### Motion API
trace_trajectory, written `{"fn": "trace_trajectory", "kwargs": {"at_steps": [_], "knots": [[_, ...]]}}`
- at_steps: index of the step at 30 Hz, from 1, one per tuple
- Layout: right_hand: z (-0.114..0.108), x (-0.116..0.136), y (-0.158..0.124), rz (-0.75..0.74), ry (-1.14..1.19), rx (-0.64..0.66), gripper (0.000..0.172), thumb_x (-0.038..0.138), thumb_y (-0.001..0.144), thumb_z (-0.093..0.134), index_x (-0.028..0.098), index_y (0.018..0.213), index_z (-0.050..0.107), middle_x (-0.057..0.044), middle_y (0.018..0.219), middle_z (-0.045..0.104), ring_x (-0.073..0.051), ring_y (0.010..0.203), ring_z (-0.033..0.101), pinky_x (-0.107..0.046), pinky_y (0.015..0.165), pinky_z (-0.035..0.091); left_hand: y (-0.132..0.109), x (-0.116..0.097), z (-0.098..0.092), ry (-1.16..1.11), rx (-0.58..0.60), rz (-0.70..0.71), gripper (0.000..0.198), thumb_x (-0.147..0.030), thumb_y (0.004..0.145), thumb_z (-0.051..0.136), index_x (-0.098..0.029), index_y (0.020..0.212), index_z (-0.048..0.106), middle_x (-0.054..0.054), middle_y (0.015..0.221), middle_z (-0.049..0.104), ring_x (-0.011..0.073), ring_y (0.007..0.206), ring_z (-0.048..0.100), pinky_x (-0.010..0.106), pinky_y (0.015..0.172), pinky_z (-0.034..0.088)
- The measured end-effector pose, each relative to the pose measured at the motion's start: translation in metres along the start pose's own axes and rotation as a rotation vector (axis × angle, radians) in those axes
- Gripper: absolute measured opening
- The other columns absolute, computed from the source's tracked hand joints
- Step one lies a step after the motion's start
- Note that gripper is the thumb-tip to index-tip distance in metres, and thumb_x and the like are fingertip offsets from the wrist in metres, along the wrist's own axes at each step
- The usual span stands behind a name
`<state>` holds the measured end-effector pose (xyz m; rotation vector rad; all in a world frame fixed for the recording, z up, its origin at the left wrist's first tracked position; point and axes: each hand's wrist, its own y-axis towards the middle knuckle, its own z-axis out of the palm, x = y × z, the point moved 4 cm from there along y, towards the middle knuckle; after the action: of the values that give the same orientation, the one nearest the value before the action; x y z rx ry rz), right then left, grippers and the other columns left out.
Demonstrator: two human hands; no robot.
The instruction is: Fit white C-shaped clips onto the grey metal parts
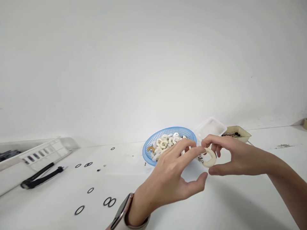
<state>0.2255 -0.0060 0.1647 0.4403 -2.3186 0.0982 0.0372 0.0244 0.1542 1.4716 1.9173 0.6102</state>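
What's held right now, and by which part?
The right hand holds a cream C-shaped ring by its outer rim; whether the left hand touches it is unclear.

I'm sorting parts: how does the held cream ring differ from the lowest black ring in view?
The cream ring is thick; the black ring is thin. The cream ring is held above the table; the black ring lies on it. Both curve around an open middle.

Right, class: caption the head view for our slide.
A cream curved piece between left hand and right hand, near a blue basket of pale pieces.
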Motion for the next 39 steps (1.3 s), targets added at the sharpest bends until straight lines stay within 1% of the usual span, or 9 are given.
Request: {"fn": "trace_trajectory", "kwargs": {"at_steps": [9,16,20,25,30,32,36,38,39], "knots": [[0.006,0.003,-0.001,-0.007,-0.147,-0.049,0.020,0.034,0.086,0.069,0.033,0.105,0.062,0.004,0.103,0.064,-0.019,0.092,0.057,-0.029,0.078,0.048,0.000,0.013,0.003,-0.005,0.065,-0.110,0.022,-0.028,0.086,0.070,-0.020,0.102,0.058,0.000,0.089,0.063,0.0181,0.078,0.057,0.032,0.069,0.044],[0.014,0.003,0.008,0.024,-0.200,-0.031,0.015,0.029,0.090,0.064,0.030,0.104,0.060,0.004,0.100,0.066,-0.019,0.089,0.056,-0.032,0.076,0.045,-0.002,0.016,0.013,0.227,0.107,-0.044,0.018,-0.033,0.093,0.065,-0.020,0.106,0.063,0.002,0.087,0.064,0.0196,0.075,0.058,0.032,0.064,0.042],[0.017,-0.001,0.010,0.021,-0.218,-0.038,0.024,0.033,0.089,0.064,0.031,0.113,0.060,0.002,0.107,0.066,-0.021,0.092,0.059,-0.034,0.078,0.048,-0.002,0.018,0.013,0.267,0.084,-0.009,0.016,-0.034,0.096,0.063,-0.019,0.101,0.063,0.002,0.085,0.064,0.0195,0.075,0.059,0.032,0.064,0.044],[0.005,-0.023,0.007,0.115,-0.264,-0.110,0.060,0.054,0.091,0.065,0.047,0.147,0.044,0.001,0.133,0.060,-0.024,0.105,0.061,-0.035,0.081,0.053,-0.004,0.036,-0.002,0.369,0.003,-0.060,0.020,-0.039,0.096,0.061,-0.019,0.092,0.063,0.003,0.082,0.066,0.0208,0.073,0.060,0.034,0.063,0.045],[-0.008,-0.034,0.002,0.141,-0.301,-0.201,0.057,0.063,0.092,0.061,0.051,0.146,0.045,0.004,0.134,0.061,-0.024,0.108,0.061,-0.035,0.085,0.054,-0.008,0.065,-0.022,0.492,0.092,-0.282,0.029,-0.033,0.097,0.055,-0.020,0.122,0.060,0.005,0.102,0.066,0.0229,0.083,0.062,0.035,0.066,0.047],[-0.007,-0.032,0.002,0.131,-0.296,-0.208,0.051,0.062,0.095,0.059,0.052,0.144,0.048,0.004,0.133,0.062,-0.024,0.108,0.061,-0.036,0.085,0.054,-0.007,0.066,-0.029,0.450,0.076,-0.340,0.025,-0.032,0.098,0.052,-0.022,0.118,0.062,0.005,0.104,0.066,0.0218,0.082,0.061,0.034,0.064,0.046],[0.003,-0.020,0.008,0.059,-0.176,-0.229,0.044,0.062,0.096,0.060,0.048,0.137,0.056,0.002,0.132,0.062,-0.025,0.113,0.061,-0.041,0.092,0.053,-0.002,0.047,-0.028,0.114,0.076,-0.355,0.018,-0.033,0.097,0.056,-0.022,0.083,0.062,0.000,0.085,0.065,0.0183,0.076,0.060,0.031,0.066,0.046],[0.012,-0.011,0.011,-0.016,-0.021,-0.217,0.051,0.061,0.094,0.064,0.044,0.141,0.054,-0.001,0.141,0.058,-0.027,0.122,0.058,-0.044,0.099,0.052,0.001,0.030,-0.022,-0.097,0.103,-0.305,0.007,-0.030,0.093,0.064,-0.024,0.096,0.065,0.000,0.093,0.068,0.0186,0.084,0.063,0.032,0.074,0.050],[0.017,-0.007,0.012,-0.061,0.073,-0.202,0.055,0.059,0.094,0.065,0.043,0.144,0.050,-0.002,0.147,0.053,-0.028,0.128,0.055,-0.046,0.103,0.050,0.002,0.021,-0.019,-0.196,0.114,-0.281,0.019,-0.028,0.090,0.067,-0.027,0.110,0.065,0.001,0.105,0.070,0.0200,0.094,0.065,0.033,0.080,0.053]]}}
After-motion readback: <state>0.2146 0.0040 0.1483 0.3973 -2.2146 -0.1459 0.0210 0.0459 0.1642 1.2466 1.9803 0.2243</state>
